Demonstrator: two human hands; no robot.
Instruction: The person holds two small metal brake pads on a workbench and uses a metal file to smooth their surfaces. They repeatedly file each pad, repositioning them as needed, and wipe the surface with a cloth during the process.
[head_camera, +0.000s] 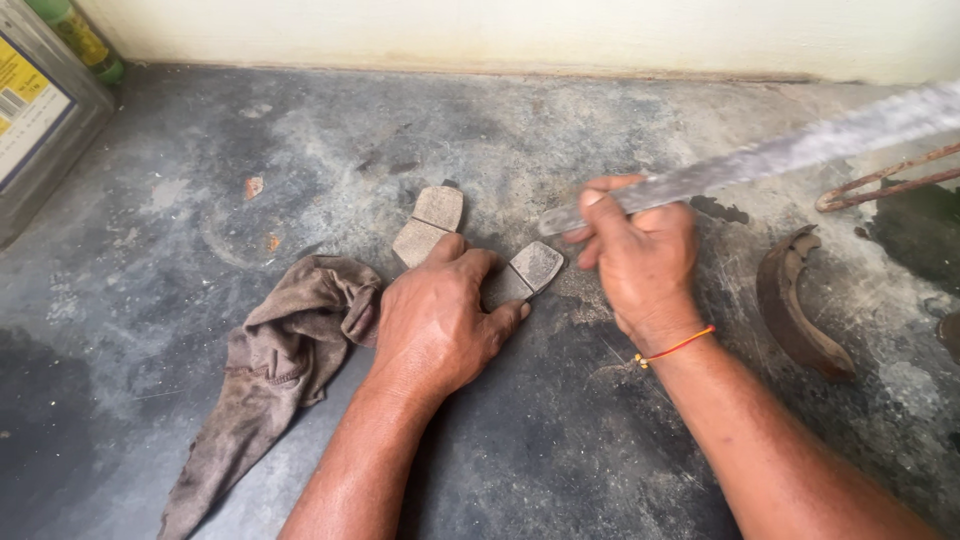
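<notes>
A grey brake pad (525, 272) is pressed flat on the concrete floor (560, 440) by the left hand (435, 320), whose spread fingers hide much of it. A second pad (428, 226) lies just beyond, partly covered by the fingertips. A long metal file (760, 158), blurred and cut off at the right edge, is gripped in the closed right hand (640, 260). A dirty rag (275, 360) is seen beside the left wrist, a curved brake shoe (795, 305) to the right.
</notes>
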